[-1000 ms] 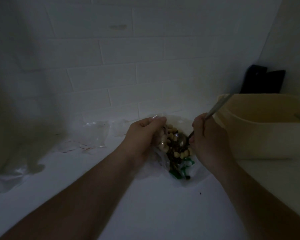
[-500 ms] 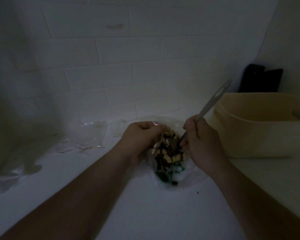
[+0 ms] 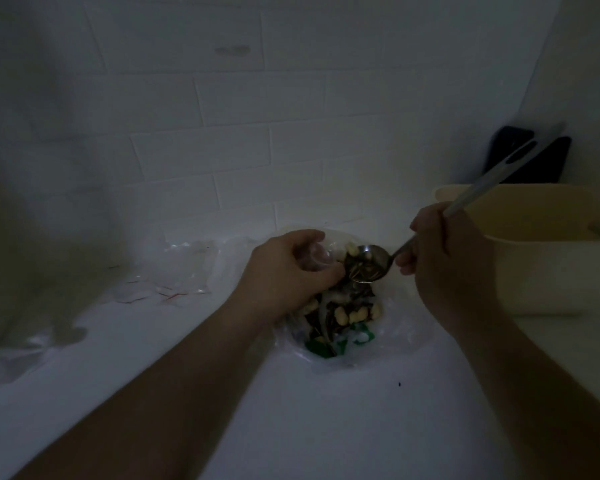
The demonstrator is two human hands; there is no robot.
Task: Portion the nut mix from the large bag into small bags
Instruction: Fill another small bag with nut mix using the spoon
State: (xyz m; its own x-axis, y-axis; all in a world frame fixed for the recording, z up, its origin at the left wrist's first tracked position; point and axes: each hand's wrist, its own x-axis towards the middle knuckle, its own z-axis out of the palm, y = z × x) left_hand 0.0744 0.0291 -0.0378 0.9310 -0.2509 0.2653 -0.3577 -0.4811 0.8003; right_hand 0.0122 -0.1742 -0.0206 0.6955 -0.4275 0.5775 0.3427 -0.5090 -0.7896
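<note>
On the white counter [image 3: 326,427] the large bag [image 3: 340,327] of nut mix lies open between the hands, its rim pinched by the left hand [image 3: 284,271]. The right hand [image 3: 444,268] grips a spoon [image 3: 369,263] holding few nuts at the bag's mouth; scooping seems underway, and next it needs a full load carried to the small bags [image 3: 174,271] lying left.

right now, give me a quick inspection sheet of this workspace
surface: white counter, dimly lit, one dark speck near the front.
job's things: large bag of nut mix lies open on the counter; metal spoon raised above it with a few nuts in its bowl; small bag at the spoon's tip.
clutter: empty clear bags lie left of the hands; beige tub on the right.
grips: left hand holds the small bag; right hand holds the spoon handle.
cables: nothing seen.
surroundings: white tiled wall; dark object behind the tub, too dim to identify.
</note>
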